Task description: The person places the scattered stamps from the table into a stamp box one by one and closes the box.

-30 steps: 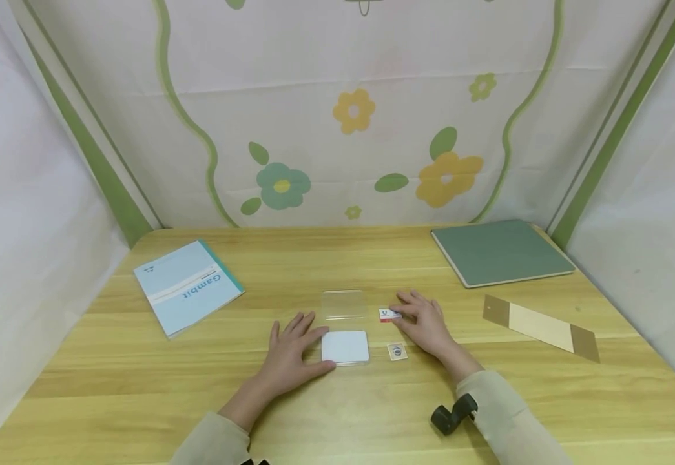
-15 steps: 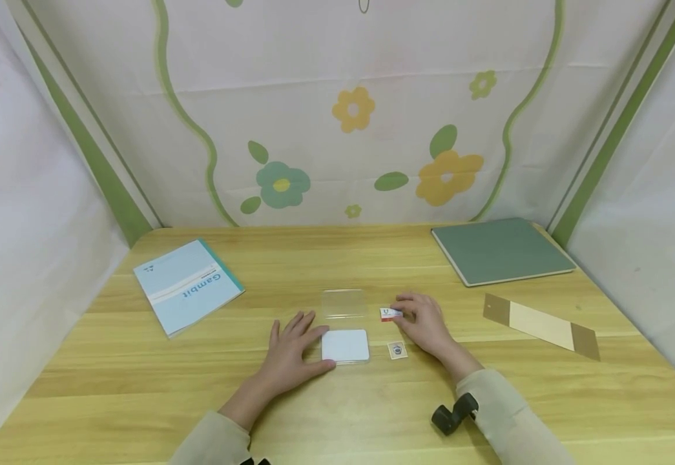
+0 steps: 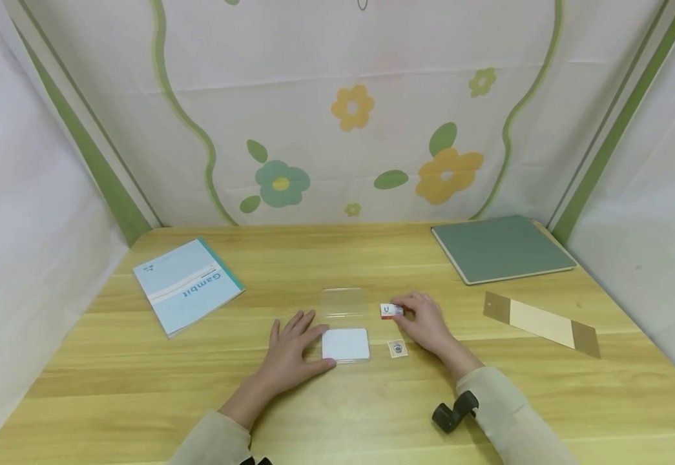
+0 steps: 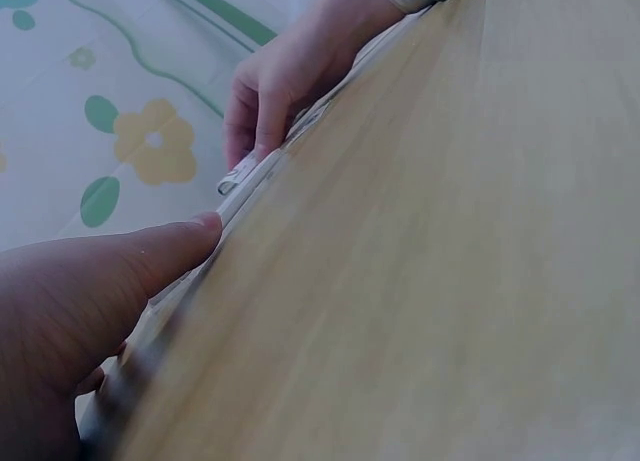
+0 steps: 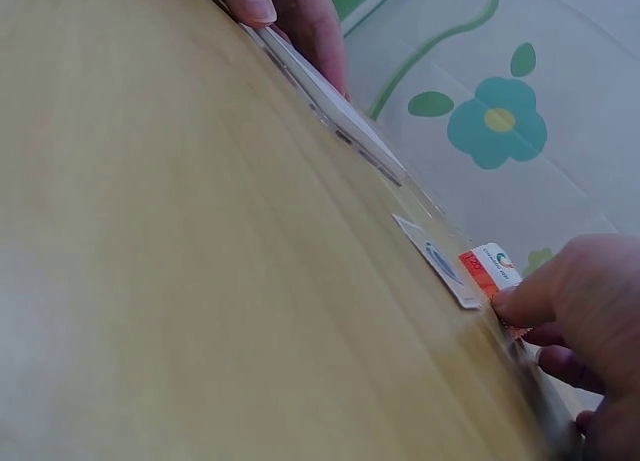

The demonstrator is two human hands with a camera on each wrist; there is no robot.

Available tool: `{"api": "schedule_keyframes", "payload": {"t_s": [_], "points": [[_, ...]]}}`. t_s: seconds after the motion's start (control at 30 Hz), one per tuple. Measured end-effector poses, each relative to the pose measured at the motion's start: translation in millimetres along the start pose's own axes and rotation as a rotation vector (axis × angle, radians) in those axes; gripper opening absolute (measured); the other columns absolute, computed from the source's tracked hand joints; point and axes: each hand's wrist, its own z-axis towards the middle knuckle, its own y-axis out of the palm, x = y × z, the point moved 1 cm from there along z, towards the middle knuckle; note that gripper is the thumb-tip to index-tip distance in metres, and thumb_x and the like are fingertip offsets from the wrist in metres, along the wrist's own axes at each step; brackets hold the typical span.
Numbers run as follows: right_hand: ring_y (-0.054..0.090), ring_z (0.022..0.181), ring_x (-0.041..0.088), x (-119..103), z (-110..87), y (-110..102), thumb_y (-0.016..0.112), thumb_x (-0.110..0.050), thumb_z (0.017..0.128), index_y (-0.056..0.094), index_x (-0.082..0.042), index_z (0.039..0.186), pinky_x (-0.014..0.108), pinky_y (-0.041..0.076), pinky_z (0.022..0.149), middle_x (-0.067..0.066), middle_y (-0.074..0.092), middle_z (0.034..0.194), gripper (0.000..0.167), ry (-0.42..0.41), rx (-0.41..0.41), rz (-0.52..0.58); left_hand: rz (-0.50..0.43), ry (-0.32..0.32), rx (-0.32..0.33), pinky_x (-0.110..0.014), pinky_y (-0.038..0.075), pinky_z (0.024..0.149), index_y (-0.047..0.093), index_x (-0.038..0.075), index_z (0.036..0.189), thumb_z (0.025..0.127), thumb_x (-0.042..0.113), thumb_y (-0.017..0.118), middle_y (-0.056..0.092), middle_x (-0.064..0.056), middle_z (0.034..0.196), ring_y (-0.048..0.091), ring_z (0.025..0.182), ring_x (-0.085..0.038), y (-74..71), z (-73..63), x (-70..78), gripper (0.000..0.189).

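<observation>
Red-white card (image 3: pixel 387 311) has tilted up slightly, pinched by the right hand (image 3: pixel 425 323). Spread left hand (image 3: pixel 287 357) touches the white-topped case (image 3: pixel 345 345); clear lid (image 3: pixel 343 303) is off, square card (image 3: pixel 398 349) untouched.

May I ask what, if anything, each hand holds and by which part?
The right hand pinches the red-and-white slip by its right side. The left hand holds the flat white case by its left end, between thumb and forefinger.

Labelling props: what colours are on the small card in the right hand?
The small card is white and orange-red, best seen in the right wrist view.
</observation>
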Motion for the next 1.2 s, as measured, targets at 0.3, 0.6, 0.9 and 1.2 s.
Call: {"api": "schedule_keyframes", "payload": {"t_s": [0.3, 0.6, 0.9, 1.2], "points": [[0.049, 0.073, 0.017, -3.1, 1.7, -1.0, 0.062, -0.003, 0.077, 0.066, -0.007, 0.097, 0.033, 0.042, 0.065, 0.004, 0.059, 0.085, 0.020, 0.089, -0.008, 0.104, -0.004, 0.001, -0.002, -0.058, 0.001, 0.093, 0.051, 0.018, 0.121, 0.071, 0.055, 0.059, 0.032, -0.012, 0.134, 0.019, 0.125, -0.029, 0.6, -0.3, -0.5, 0.063], [0.056, 0.082, 0.018, -26.1, 9.1, -4.5, 0.061, -0.008, 0.080, 0.066, -0.005, 0.094, 0.033, 0.044, 0.071, 0.008, 0.063, 0.091, 0.016, 0.129, -0.078, 0.305, -0.002, -0.005, -0.005, -0.057, 0.001, 0.093, 0.049, 0.018, 0.122, 0.070, 0.057, 0.058, 0.033, -0.010, 0.134, 0.019, 0.125, -0.028, 1.4, 0.5, -2.1, 0.066], [0.054, 0.068, 0.014, -61.5, 8.4, 13.1, 0.061, -0.008, 0.079, 0.067, -0.003, 0.091, 0.025, 0.045, 0.058, 0.006, 0.064, 0.085, 0.014, 0.076, -0.202, 0.442, -0.005, -0.011, -0.017, -0.056, 0.000, 0.094, 0.050, 0.018, 0.121, 0.071, 0.056, 0.058, 0.032, -0.009, 0.135, 0.018, 0.125, -0.027, 1.1, 1.2, -3.4, 0.064], [0.053, 0.070, 0.011, -79.2, 1.4, 31.3, 0.061, -0.008, 0.079, 0.068, -0.007, 0.089, 0.024, 0.044, 0.059, 0.003, 0.064, 0.087, 0.012, 0.034, -0.280, 0.350, -0.016, -0.010, -0.006, -0.057, 0.001, 0.093, 0.052, 0.019, 0.120, 0.070, 0.055, 0.059, 0.033, -0.009, 0.134, 0.019, 0.125, -0.028, -0.7, 0.3, -2.5, 0.062]]}}
